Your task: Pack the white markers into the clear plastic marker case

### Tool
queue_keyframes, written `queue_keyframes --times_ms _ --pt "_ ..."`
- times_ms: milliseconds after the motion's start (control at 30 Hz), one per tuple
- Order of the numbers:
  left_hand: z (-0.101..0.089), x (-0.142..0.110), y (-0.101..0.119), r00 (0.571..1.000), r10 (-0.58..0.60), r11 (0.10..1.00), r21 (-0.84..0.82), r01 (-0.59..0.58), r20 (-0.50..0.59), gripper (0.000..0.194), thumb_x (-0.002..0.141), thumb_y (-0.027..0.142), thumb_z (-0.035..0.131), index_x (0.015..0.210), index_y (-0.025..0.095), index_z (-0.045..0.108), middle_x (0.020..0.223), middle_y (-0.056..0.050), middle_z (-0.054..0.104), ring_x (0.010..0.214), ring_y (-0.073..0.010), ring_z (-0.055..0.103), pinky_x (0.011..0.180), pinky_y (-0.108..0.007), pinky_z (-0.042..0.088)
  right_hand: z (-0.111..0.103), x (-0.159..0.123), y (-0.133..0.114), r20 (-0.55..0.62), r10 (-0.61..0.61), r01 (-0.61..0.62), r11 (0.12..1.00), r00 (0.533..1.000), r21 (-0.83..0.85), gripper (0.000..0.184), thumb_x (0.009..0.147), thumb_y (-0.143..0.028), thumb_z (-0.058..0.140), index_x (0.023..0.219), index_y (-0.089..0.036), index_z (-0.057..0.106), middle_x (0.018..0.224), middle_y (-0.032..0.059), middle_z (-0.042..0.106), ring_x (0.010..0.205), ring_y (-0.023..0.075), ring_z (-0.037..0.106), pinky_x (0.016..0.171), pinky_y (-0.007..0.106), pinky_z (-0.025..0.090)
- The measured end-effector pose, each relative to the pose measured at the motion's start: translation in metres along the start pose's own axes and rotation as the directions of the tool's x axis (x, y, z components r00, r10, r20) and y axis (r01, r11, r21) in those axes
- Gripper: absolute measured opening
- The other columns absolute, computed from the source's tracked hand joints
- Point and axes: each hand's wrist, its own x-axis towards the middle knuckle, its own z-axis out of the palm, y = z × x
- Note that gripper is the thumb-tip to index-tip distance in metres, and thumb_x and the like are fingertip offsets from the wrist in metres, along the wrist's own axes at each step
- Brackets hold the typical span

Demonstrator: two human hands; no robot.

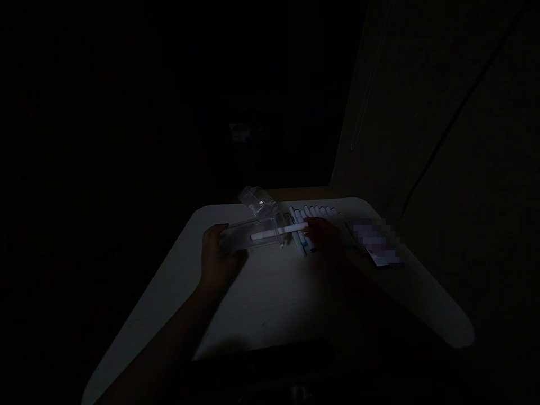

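My left hand [217,256] is wrapped round the closed end of a clear plastic case [240,235], which lies on its side with its mouth to the right. The case's hinged lid [256,201] stands open at the far side. Between the fingers of my right hand [324,236] is the right end of a white marker [291,228]; its other end reaches inside the case. Several more white markers [323,211] lie in a row behind and beside my right hand, partly hidden by it. Darkness hides the finger details.
The white table [253,304] has rounded corners. At its right side lies a flat, blurred-out object [377,244], perhaps a phone. A wall [442,140] with a hanging cord [363,112] rises on the right. The room beyond is very dark.
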Motion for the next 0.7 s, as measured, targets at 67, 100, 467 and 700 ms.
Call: queue_keyframes --times_ms 67,100,467,700 --pt "-0.001 -0.001 0.000 1.000 0.010 1.000 0.010 -0.011 0.012 0.061 0.064 0.023 0.072 0.122 0.019 0.053 0.124 -0.013 0.058 0.118 -0.0318 0.060 0.102 -0.048 0.052 0.000 0.001 0.002 0.059 -0.028 0.032 0.998 0.998 -0.058 0.029 0.076 -0.036 0.069 0.102 -0.023 0.076 0.092 0.0025 0.077 0.080 0.0153 0.071 0.075 0.028 0.059" --pt "-0.001 -0.001 0.000 1.000 0.016 1.000 0.017 -0.016 0.016 0.061 0.065 0.023 0.072 0.123 0.019 0.053 0.124 -0.013 0.057 0.119 -0.0321 0.059 0.103 -0.048 0.052 -0.001 0.001 0.003 0.076 -0.036 0.042 0.996 0.996 -0.083 0.029 0.077 -0.035 0.068 0.103 -0.023 0.076 0.094 0.0025 0.077 0.079 0.0149 0.071 0.074 0.028 0.059" --pt "-0.002 0.001 0.003 1.000 -0.005 1.000 -0.016 0.005 0.003 0.062 0.061 0.023 0.072 0.120 0.020 0.053 0.123 -0.013 0.058 0.118 -0.0319 0.059 0.103 -0.050 0.051 -0.001 -0.003 0.003 0.096 -0.152 0.171 0.957 0.984 -0.233 0.035 0.085 -0.024 0.051 0.113 -0.020 0.072 0.107 0.0080 0.078 0.084 0.0174 0.074 0.076 0.030 0.061" --pt "0.000 -0.001 0.000 1.000 -0.022 1.000 -0.001 0.022 -0.004 0.062 0.062 0.024 0.071 0.121 0.020 0.052 0.122 -0.012 0.058 0.118 -0.0314 0.059 0.103 -0.048 0.052 0.000 -0.011 -0.018 0.259 -0.111 0.255 0.732 0.960 -0.632 0.032 0.093 -0.025 0.051 0.115 -0.018 0.073 0.104 0.0100 0.079 0.100 0.0219 0.072 0.093 0.034 0.055"
